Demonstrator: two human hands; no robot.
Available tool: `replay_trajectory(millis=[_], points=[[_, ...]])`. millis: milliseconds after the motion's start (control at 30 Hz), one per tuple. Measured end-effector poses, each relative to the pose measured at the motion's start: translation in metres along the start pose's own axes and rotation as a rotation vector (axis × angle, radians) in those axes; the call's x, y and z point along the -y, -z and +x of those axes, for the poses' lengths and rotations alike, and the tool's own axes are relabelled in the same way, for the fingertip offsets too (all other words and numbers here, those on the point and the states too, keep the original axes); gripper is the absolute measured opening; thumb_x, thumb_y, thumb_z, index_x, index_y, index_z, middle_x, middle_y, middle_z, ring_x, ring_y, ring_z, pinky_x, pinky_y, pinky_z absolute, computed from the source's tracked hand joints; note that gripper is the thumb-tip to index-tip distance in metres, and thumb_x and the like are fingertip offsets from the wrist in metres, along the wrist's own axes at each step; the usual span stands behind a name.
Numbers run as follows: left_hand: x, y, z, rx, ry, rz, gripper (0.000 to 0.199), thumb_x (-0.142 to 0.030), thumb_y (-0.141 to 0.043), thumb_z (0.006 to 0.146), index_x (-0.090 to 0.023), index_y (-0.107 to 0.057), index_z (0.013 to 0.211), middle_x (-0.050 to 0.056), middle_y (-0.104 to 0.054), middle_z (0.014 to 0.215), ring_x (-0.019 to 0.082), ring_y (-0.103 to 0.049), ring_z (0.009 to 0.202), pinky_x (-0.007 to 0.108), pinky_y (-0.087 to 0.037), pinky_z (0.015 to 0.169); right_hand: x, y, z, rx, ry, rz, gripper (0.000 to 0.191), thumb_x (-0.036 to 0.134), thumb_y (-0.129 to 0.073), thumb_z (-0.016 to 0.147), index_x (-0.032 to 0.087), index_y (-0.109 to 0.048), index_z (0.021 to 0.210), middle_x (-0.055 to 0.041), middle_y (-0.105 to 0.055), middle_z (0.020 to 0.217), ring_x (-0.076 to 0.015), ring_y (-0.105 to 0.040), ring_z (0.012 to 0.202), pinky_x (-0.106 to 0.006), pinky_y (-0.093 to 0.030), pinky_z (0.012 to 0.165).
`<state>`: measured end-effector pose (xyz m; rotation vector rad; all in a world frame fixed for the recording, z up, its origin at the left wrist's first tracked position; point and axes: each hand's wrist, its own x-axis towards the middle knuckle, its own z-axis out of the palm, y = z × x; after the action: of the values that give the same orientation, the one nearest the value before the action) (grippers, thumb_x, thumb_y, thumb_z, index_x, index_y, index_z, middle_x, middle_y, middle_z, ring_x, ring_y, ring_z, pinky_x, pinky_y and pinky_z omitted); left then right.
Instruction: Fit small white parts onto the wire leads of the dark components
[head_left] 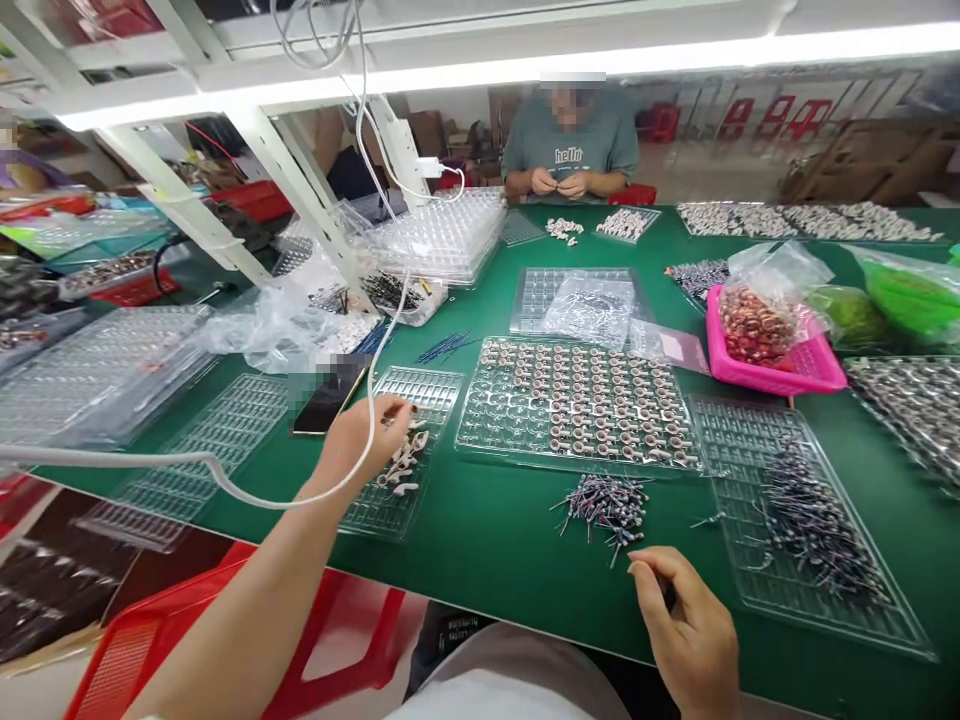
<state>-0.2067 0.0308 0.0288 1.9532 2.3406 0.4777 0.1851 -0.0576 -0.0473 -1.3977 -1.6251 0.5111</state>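
Note:
On the left, my left hand is over a clear tray that bears white plastic parts; its fingers are bent together, and what they hold, if anything, is too small to tell. At the lower right, my right hand has thumb and forefinger pinched at the near edge of a pile of small wired parts; nothing can be made out between the fingertips. Beyond the pile lies a large clear tray, its right and upper pockets filled with white parts with round copper-toned rings.
Another tray with wired parts lies at right, a pink basket behind it. A white cable hangs across my left forearm. Stacked trays and a dark phone-like slab are at left. A person works opposite.

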Motion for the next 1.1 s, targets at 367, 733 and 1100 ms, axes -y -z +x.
replay_trajectory(millis=[367, 733, 1100], points=[[-0.048, -0.038, 0.080, 0.100, -0.222, 0.045, 0.037, -0.035, -0.046, 0.093, -0.014, -0.066, 0.115, 0.014, -0.067, 0.120, 0.030, -0.056, 0.117, 0.039, -0.041, 0.104, 0.004, -0.001, 0.003, 0.021, 0.065, 0.071, 0.016, 0.030, -0.055, 0.093, 0.022, -0.065, 0.084, -0.0022, -0.068, 0.076, -0.0154, -0.065, 0.064, -0.024, -0.052, 0.058], [-0.078, -0.069, 0.146, 0.312, -0.024, 0.131, 0.032, -0.033, -0.060, 0.095, -0.016, -0.059, 0.122, 0.010, -0.061, 0.123, 0.024, -0.063, 0.105, 0.045, -0.054, 0.089, 0.006, -0.003, 0.003, 0.028, 0.112, 0.099, 0.014, 0.023, -0.052, 0.094, 0.022, -0.061, 0.084, -0.0003, -0.064, 0.072, -0.0133, -0.060, 0.060, -0.024, -0.050, 0.058], [-0.088, -0.057, 0.142, 0.277, 0.099, -0.019, 0.030, -0.034, -0.061, 0.095, -0.016, -0.060, 0.119, 0.009, -0.063, 0.119, 0.023, -0.064, 0.101, 0.041, -0.056, 0.085, 0.003, -0.006, 0.001, 0.042, 0.103, 0.091, 0.015, 0.023, -0.052, 0.094, 0.022, -0.060, 0.082, 0.0005, -0.062, 0.070, -0.0132, -0.058, 0.059, -0.025, -0.047, 0.056]])
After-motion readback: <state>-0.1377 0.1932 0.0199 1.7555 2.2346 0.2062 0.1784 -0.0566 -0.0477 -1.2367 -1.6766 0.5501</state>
